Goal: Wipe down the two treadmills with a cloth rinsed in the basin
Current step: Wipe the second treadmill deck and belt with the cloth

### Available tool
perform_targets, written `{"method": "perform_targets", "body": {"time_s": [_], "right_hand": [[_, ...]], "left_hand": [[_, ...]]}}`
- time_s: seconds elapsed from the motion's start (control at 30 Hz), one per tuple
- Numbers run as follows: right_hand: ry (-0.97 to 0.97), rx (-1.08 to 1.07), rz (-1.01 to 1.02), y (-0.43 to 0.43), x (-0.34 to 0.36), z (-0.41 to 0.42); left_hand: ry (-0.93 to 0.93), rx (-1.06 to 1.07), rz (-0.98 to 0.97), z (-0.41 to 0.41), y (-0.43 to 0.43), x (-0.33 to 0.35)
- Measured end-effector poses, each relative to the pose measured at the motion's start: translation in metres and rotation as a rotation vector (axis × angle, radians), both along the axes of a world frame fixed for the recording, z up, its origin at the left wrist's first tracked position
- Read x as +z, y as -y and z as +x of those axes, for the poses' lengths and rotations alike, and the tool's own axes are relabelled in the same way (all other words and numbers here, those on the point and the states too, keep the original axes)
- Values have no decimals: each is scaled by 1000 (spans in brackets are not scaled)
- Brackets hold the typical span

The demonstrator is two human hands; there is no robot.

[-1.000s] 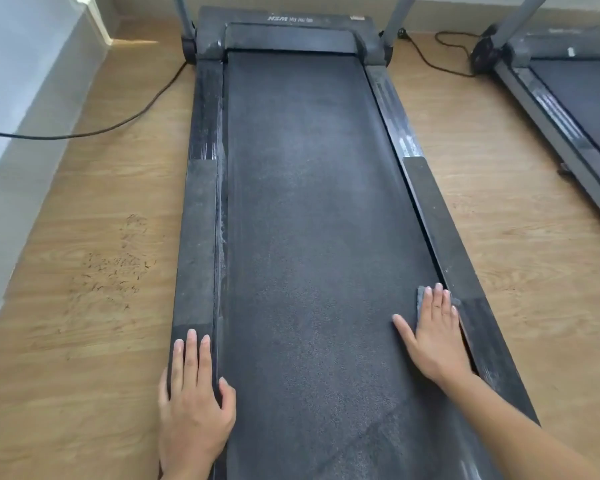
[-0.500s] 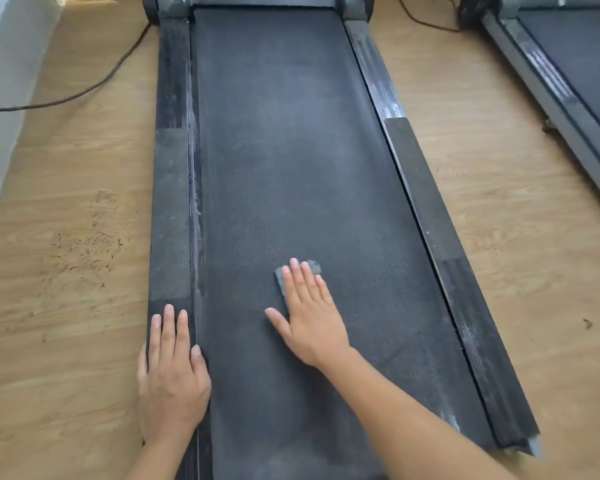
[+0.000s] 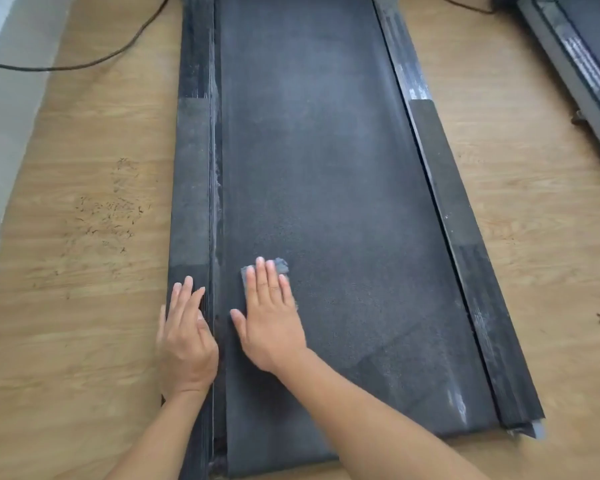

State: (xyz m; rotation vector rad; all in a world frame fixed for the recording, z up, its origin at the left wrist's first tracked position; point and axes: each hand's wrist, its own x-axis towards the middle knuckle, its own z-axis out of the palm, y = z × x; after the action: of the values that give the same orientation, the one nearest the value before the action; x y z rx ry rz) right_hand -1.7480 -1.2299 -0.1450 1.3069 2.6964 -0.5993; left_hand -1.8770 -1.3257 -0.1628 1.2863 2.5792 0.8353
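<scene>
The left hand [image 3: 187, 344] lies flat on the near treadmill's left side rail [image 3: 189, 188], lower left of centre, most likely propping the person's weight as they lean over the belt [image 3: 326, 150]. Just beside it, the right hand [image 3: 271, 323] presses the grey cloth [image 3: 280, 265] onto the belt near its left edge, and a flat palm probably spreads the pressure for wiping. Its fingers [image 3: 269, 282] are straight and close together, gripping nothing, with the cloth showing past the tips. The left hand's fingers [image 3: 184, 299] are also extended, resting on the rail. The second treadmill [image 3: 582, 64] sits at upper right.
</scene>
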Motion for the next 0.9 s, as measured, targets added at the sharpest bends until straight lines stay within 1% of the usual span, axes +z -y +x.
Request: {"method": "perform_targets", "body": {"time_s": [0.07,0.1,0.13,0.17,0.27,0.33,0.4,0.47,0.5,0.53,0.67,0.73,0.8,0.87,0.9], "right_hand": [[19,167,22,6,2,6],[25,221,47,0,4,22],[34,224,64,-9,6,47],[53,162,67,-21,8,79],[154,-235,29,-62,14,199],[198,-424,-25,-75,24,264],[191,-548,-69,-76,25,278],[145,-702,-94,-69,24,242],[123,-708,-90,-63,23,211],[101,-648,-79,-52,20,176],[-47,-191,-67,5,13,24],[-69,-49,-70,26,11,-16],[-52,43,-40,30,8,-12],[-25,150,10,23,8,27],[-3,150,25,16,8,55]], "left_hand": [[17,11,56,-2,3,-2],[14,12,72,-4,3,-3],[14,14,79,-5,2,-3],[17,15,76,-4,2,-3],[-6,4,41,1,1,-1],[-25,-3,12,4,-1,2],[-33,5,3,4,-4,5],[-46,12,-11,5,-6,7],[-54,14,-15,6,-5,7],[-55,14,-15,6,-4,7],[-13,18,1,0,-1,2],[24,-1,3,-4,1,2],[21,-23,4,-5,4,2],[-27,-32,0,-7,5,3],[-39,-33,-5,-6,5,4]]}}
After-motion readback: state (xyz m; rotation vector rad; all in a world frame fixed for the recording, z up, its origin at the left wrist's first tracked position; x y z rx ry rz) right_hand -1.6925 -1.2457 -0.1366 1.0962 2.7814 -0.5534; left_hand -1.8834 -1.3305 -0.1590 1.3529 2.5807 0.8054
